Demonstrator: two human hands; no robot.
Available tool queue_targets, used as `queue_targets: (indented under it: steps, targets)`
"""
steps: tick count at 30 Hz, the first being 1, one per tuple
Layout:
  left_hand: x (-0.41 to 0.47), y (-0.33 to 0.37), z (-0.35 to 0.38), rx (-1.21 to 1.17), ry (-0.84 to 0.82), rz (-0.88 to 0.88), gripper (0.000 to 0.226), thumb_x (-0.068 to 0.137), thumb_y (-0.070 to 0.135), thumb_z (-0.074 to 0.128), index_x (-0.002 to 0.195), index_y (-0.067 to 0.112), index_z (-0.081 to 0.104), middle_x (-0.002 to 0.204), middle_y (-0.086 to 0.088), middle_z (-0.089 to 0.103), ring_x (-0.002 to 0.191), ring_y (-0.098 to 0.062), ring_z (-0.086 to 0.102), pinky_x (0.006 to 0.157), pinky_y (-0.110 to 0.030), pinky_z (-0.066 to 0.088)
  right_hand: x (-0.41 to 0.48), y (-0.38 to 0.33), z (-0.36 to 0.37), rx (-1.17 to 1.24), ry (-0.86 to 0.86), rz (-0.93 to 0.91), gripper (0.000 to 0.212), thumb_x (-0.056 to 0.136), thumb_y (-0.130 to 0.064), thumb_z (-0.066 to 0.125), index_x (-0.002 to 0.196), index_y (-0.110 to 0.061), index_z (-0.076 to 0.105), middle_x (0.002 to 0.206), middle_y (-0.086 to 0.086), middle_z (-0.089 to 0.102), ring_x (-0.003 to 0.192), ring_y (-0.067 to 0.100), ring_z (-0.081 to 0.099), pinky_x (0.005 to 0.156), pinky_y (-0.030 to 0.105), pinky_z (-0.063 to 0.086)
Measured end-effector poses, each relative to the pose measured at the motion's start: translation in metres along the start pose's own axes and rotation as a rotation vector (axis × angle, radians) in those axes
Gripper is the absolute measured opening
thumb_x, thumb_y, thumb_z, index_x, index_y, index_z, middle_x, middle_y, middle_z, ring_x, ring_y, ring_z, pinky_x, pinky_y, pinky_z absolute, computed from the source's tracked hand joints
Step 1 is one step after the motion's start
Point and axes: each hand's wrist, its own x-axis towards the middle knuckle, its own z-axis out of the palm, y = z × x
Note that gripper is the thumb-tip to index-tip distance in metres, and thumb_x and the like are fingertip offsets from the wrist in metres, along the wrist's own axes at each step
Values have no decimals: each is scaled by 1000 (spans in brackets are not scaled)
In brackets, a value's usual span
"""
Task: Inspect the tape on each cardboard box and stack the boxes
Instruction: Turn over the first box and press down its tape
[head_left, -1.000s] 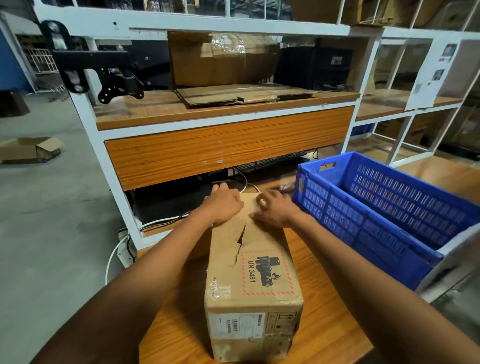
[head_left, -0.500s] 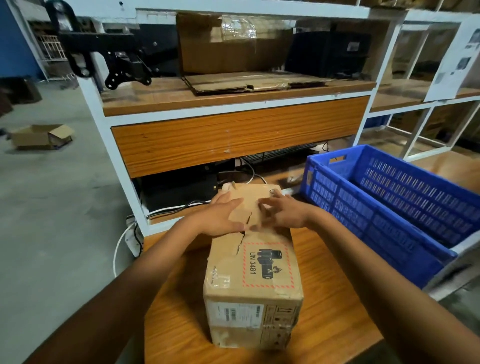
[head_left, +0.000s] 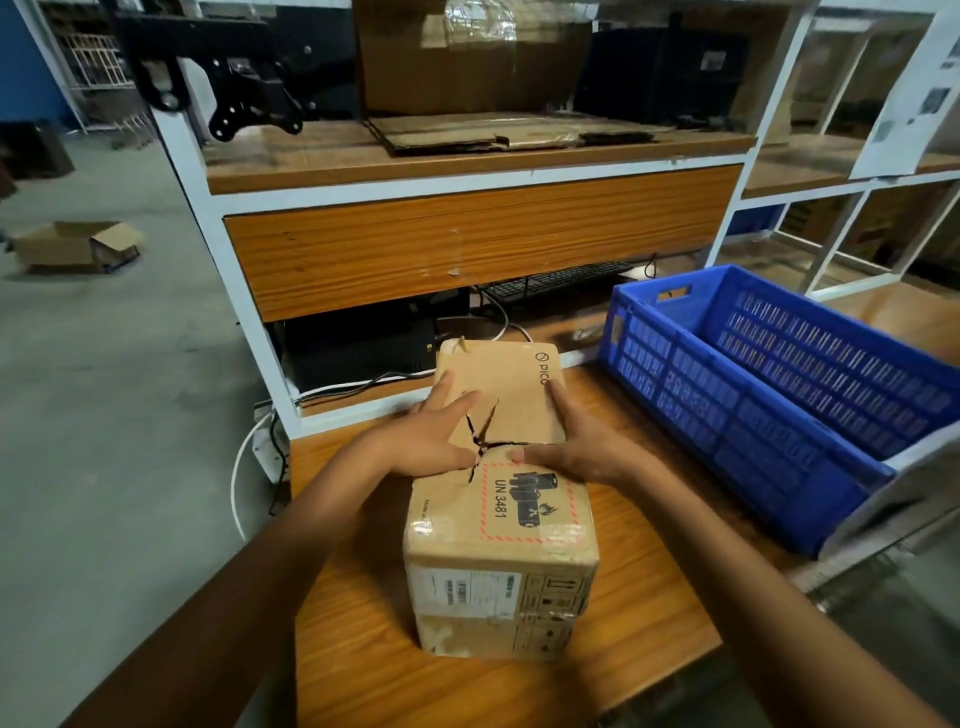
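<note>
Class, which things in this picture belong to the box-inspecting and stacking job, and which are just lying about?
In the job: cardboard box with the UN 3481 label; left hand and right hand, both on its torn top.
Lying about: blue crate; flattened cardboard on the shelf; cables beside the table.

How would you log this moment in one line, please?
step: inspect tape | left hand: on cardboard box top | right hand: same | top: torn
</note>
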Motion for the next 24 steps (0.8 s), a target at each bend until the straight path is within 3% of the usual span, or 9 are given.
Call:
queue_targets:
  steps: [2, 4, 5, 7, 9, 13, 17, 21, 24]
  targets:
    - [-5, 0, 7, -40, 64, 14, 103, 91, 34, 69, 157, 40, -10, 160, 8, -34, 154, -26, -5, 122, -43, 23, -4, 4, 8, 212, 69, -26, 117, 74, -32, 88, 157, -35, 5, 133, -6, 50, 100, 11, 59, 70, 23, 52]
    - [-7, 0, 8, -226, 114, 23, 110, 89, 24, 72, 156, 38, -15, 165, 3, -22, 153, -26, 8, 116, -35, 31, -6, 7, 14, 320, 133, -35, 105, 76, -26, 87, 151, -35, 14, 114, -12, 50, 91, 10, 62, 61, 20, 51]
    - [-7, -1, 9, -439, 124, 30, 106, 90, 19, 69, 157, 37, -10, 167, -2, 0, 150, -26, 22, 113, -34, 35, -7, 10, 17, 383, 145, -30, 93, 79, -24, 85, 145, -34, 20, 109, -13, 52, 91, 14, 66, 60, 21, 54]
    - [-5, -1, 7, -942, 161, -15, 70, 95, 22, 59, 156, 27, 25, 145, -8, 50, 129, -30, 53, 109, -47, 43, -12, 12, 22, 528, 111, 2, 66, 87, -28, 77, 136, -22, 33, 108, -2, 66, 87, 21, 74, 67, 31, 62]
    - [-5, 1, 2, -1176, 166, -139, 40, 101, 41, 48, 131, 18, 62, 122, -14, 69, 113, -33, 64, 105, -53, 46, -13, 13, 26, 622, 64, 30, 55, 94, -36, 67, 139, -19, 40, 110, 8, 73, 90, 24, 76, 82, 44, 62]
    - [-9, 8, -2, -1337, 118, -205, 67, 98, 66, 33, 129, 16, 65, 119, -18, 71, 113, -38, 65, 100, -52, 50, -20, 1, 26, 651, 73, -19, 46, 99, -40, 59, 140, -27, 42, 114, 7, 72, 92, 23, 76, 81, 41, 61]
    - [-18, 18, -14, -1465, 243, -166, 67, 100, 65, 29, 114, 13, 68, 96, -16, 76, 90, -32, 71, 76, -41, 55, -32, -17, 17, 703, 189, -78, 43, 102, -51, 45, 138, -28, 38, 114, 2, 64, 90, 21, 70, 70, 31, 53]
    - [-18, 12, -26, -1546, 451, -156, 66, 94, 69, 43, 125, 14, 61, 114, -21, 69, 103, -36, 67, 78, -45, 58, -36, -35, 7, 876, 325, -93, 49, 103, -61, 29, 126, -29, 57, 122, -2, 63, 113, 21, 60, 90, 44, 48]
    - [-23, 14, -31, -1578, 522, -133, 61, 96, 65, 44, 120, 13, 63, 107, -17, 70, 96, -32, 67, 71, -39, 55, -38, -45, 6, 981, 383, -23, 51, 102, -62, 31, 105, -24, 65, 108, 3, 69, 107, 25, 62, 100, 51, 46]
